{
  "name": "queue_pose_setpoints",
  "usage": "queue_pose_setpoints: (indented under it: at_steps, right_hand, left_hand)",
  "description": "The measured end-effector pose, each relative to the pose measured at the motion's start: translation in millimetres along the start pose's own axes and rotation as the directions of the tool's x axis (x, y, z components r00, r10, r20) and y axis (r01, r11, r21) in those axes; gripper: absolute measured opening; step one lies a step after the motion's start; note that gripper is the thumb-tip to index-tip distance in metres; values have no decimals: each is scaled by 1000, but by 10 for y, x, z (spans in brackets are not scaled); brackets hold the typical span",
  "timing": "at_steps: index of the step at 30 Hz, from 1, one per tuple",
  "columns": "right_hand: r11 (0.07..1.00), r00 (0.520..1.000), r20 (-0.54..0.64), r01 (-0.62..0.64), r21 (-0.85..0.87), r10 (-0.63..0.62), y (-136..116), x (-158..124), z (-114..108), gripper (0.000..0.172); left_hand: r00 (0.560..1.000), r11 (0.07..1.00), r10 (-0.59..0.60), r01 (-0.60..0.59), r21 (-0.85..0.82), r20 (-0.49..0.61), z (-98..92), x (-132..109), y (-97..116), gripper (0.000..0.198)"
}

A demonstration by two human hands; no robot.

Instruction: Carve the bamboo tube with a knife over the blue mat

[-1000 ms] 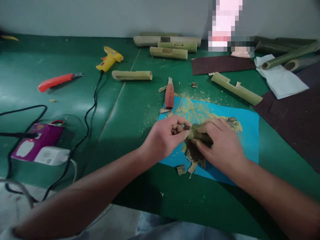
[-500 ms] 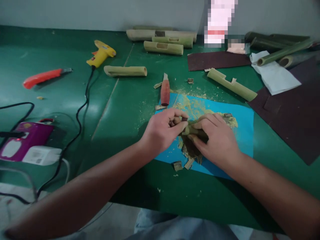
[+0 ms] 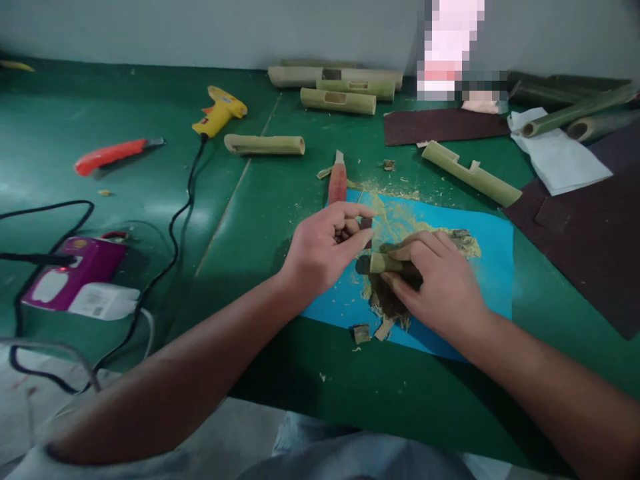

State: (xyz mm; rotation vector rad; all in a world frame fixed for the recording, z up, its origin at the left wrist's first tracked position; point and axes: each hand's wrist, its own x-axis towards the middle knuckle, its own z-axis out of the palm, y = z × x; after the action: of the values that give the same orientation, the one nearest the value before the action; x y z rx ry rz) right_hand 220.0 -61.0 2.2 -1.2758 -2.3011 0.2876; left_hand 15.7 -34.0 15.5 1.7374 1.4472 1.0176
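through the head view, we take the blue sheet (image 3: pixel 493 287) on the green tabletop (image 3: pixel 275 200) as our landmark. over it we see our two hands. the left hand (image 3: pixel 317 247), above the sheet's left part, pinches a small dark piece (image 3: pixel 367 224) between thumb and fingers; its curled fingers hide part of that piece, so we cannot make out its full shape. the right hand (image 3: pixel 443 280), over the middle of the sheet, grips a short bamboo piece (image 3: pixel 384 263), whose left end shows while the rest is lost under fingers and shadow. a dark shape just beside that end is hard to make out. pale dust and shavings (image 3: pixel 393 217) are scattered on the sheet, partly covered by our hands.

just beyond the sheet's upper left corner lies a red-handled blade (image 3: pixel 338 183), its lower end behind our left hand. above the sheet's right part rests a notched bamboo tube (image 3: pixel 473 175). to the right of the sheet, a dark brown sheet (image 3: pixel 590 247) runs out of view, as do the bamboo poles (image 3: pixel 575 110) above it. a pixelated patch (image 3: pixel 450 47) beyond the sheet hides whatever is there.
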Motion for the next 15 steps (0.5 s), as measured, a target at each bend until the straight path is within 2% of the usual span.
queue_pose_setpoints:
  at_steps: [5, 9, 15]
  right_hand:
    - [1000, 1000, 0, 6, -3, -6, -4, -1, -10, 11]
    - [1000, 1000, 17, -4, 14, 3, 6, -13, -25, 10]
    - [997, 999, 14, 27, 77, -28, 36, -41, -51, 14]
  left_hand:
    - [999, 993, 35, -35, 113, -5, -93, -81, 16, 30]
    - [998, 986, 62, -64, 157, 20, -110, -107, -59, 22]
    - [971, 958, 224, -235, 163, 86, -108, -107, -99, 1]
